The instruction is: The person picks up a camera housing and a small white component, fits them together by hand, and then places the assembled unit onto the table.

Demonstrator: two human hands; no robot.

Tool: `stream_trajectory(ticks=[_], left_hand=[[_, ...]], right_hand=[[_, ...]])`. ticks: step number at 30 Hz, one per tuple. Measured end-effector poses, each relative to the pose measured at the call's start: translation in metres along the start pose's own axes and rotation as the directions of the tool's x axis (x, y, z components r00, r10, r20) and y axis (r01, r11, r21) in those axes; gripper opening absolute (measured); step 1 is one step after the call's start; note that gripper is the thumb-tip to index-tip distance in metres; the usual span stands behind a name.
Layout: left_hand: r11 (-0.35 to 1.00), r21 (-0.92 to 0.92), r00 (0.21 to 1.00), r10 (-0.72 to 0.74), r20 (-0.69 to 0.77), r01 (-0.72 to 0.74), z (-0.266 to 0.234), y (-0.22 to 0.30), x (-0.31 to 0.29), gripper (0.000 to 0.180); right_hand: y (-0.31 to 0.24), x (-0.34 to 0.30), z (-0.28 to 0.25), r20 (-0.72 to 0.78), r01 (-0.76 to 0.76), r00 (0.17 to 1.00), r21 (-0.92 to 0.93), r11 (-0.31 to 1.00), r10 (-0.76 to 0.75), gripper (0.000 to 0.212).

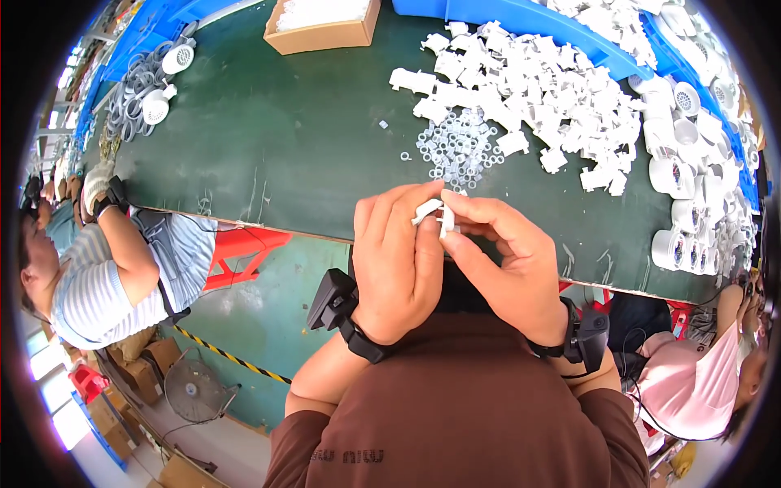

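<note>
My left hand (pixel 401 259) and my right hand (pixel 504 264) meet in front of my chest, just over the table's near edge. Between their fingertips is a small white plastic part (pixel 426 208), pinched from both sides. A second white piece (pixel 447 220) shows at my right fingertips; whether the two are joined I cannot tell. Right beyond my fingers lies a pile of small clear plastic rings (pixel 460 145). Behind it, toward the right, spreads a large heap of white plastic parts (pixel 553 89).
The green table (pixel 268 138) carries a cardboard box (pixel 325 37) at the far side and blue bins (pixel 521 28). White round housings (pixel 683 179) line the right end; grey rings (pixel 138 102) lie at left. A co-worker (pixel 114 260) sits at left, another person (pixel 691 374) at right.
</note>
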State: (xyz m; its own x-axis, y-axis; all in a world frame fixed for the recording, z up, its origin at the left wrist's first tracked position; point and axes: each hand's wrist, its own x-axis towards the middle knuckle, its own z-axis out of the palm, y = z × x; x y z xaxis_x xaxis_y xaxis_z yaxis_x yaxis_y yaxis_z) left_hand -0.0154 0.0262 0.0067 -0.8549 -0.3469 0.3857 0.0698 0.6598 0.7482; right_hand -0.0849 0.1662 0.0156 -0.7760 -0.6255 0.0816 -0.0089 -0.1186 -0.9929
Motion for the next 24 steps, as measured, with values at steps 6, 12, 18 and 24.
stream_trajectory(ticks=[6,12,18,24], left_hand=[[0.996,-0.038,0.997,0.075,0.004,-0.074,0.0,-0.009,-0.003,0.033],[0.992,0.044,0.991,0.12,-0.054,-0.118,0.01,-0.008,-0.006,0.035],[0.993,0.007,0.992,0.121,-0.034,-0.121,0.006,-0.007,-0.005,0.028],[0.978,0.058,0.98,0.198,0.029,-0.2,-0.011,-0.017,-0.004,0.024]], right_hand=[[0.013,-0.004,0.008,-0.055,0.097,0.993,-0.129,0.987,-0.104,0.039],[0.027,-0.008,0.017,-0.122,0.254,0.948,-0.26,0.932,-0.292,0.04],[0.024,-0.007,0.014,-0.129,0.221,0.96,-0.188,0.957,-0.247,0.033],[0.013,-0.017,-0.007,-0.032,0.062,0.997,-0.118,0.991,-0.066,0.027]])
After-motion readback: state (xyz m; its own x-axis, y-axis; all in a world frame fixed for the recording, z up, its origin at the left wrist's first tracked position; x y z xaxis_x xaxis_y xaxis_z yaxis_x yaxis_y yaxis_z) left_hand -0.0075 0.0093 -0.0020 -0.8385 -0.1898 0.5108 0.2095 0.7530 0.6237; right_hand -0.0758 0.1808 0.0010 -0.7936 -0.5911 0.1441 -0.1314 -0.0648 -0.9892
